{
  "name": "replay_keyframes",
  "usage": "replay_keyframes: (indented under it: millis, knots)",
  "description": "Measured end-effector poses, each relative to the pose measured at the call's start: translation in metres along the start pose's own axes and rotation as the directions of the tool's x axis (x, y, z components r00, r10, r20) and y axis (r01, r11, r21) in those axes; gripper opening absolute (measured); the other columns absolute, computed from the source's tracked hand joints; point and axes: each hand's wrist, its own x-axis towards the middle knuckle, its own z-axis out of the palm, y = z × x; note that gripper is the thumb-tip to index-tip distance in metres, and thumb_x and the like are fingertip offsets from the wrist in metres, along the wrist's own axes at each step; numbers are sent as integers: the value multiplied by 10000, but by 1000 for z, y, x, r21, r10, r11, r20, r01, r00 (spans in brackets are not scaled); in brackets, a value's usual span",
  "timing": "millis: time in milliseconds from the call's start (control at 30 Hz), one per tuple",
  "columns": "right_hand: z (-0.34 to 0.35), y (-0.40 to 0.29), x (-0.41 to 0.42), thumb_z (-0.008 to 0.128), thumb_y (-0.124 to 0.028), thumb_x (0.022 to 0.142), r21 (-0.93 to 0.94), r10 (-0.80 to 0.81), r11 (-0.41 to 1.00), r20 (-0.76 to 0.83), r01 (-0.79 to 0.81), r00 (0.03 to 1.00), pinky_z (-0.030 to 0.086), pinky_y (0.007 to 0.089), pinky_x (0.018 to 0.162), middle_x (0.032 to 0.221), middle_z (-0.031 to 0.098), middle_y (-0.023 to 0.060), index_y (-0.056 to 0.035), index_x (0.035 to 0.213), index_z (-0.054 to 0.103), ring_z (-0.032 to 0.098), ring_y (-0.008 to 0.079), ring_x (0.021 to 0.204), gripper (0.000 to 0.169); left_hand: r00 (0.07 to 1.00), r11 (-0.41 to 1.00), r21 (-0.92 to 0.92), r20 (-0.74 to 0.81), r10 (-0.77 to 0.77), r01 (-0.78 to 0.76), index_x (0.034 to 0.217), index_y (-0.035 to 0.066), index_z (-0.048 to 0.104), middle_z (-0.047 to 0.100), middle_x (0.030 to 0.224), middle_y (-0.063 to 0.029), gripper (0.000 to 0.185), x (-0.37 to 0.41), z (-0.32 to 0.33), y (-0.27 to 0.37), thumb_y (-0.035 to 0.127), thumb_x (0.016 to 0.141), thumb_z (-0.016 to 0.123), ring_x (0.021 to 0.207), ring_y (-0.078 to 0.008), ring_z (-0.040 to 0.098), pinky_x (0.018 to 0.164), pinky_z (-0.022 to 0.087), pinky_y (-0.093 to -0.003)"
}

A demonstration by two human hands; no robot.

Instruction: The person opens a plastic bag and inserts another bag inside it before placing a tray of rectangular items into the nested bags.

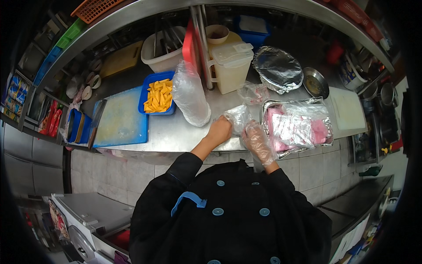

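My bare left hand grips the left side of a clear plastic bag just over the steel counter's front edge. My right hand, in a thin clear plastic glove, is closed on the bag's right side. What lies inside the bag cannot be made out. Just right of my right hand, a foil tray holds pink and silvery plastic-wrapped packets. A crumpled clear bag with red marks lies behind my hands. Left of them stand a filled, whitish plastic bag and a blue container of yellow-orange cut pieces.
A blue cutting board lies left, a whitish board right. Behind stand a lidded plastic pitcher, a foil-covered bowl, a metal pan and a white tub of utensils. A steel post rises to the overhead shelf.
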Motion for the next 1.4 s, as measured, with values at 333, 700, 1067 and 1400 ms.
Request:
replay_keyframes:
  millis: [333, 700, 1067, 1400]
  knots:
    - [8, 10, -8, 571, -132, 745, -126, 68, 991, 143, -50, 987, 421, 431, 780, 893, 534, 230, 59, 861, 537, 521, 367, 849, 226, 892, 269, -901, 221, -394, 342, 788, 48, 612, 585, 751, -44, 73, -7, -6, -20, 118, 784, 592, 672, -139, 540, 633, 431, -266]
    - [25, -13, 34, 643, -163, 636, 67, 82, 993, 193, -97, 978, 376, 414, 918, 1083, 516, 183, 3, 1060, 523, 467, 355, 1049, 471, 950, 282, -951, 33, -311, 126, 906, 85, 515, 506, 832, 35, 77, -18, -28, -2, 162, 906, 504, 791, -64, 462, 738, 384, -232]
    - [-44, -40, 58, 731, -299, 623, 256, -50, 966, 270, -21, 961, 272, 431, 1026, 1256, 425, 136, -129, 1292, 411, 346, 329, 1210, 760, 823, 366, -922, -108, -558, 128, 1255, 68, 337, 489, 1028, -61, 452, -52, -58, 30, 182, 874, 551, 851, -116, 498, 701, 431, -223]
    - [-105, -107, 90, 646, -88, 700, 443, -109, 893, 31, 85, 994, 441, 384, 759, 1004, 570, 54, -71, 916, 592, 549, 291, 870, 224, 925, 105, -983, 100, -366, 148, 1310, 77, 346, 464, 1229, -84, 523, -50, -139, 34, 382, 902, 467, 1027, -179, 479, 813, 426, -326]
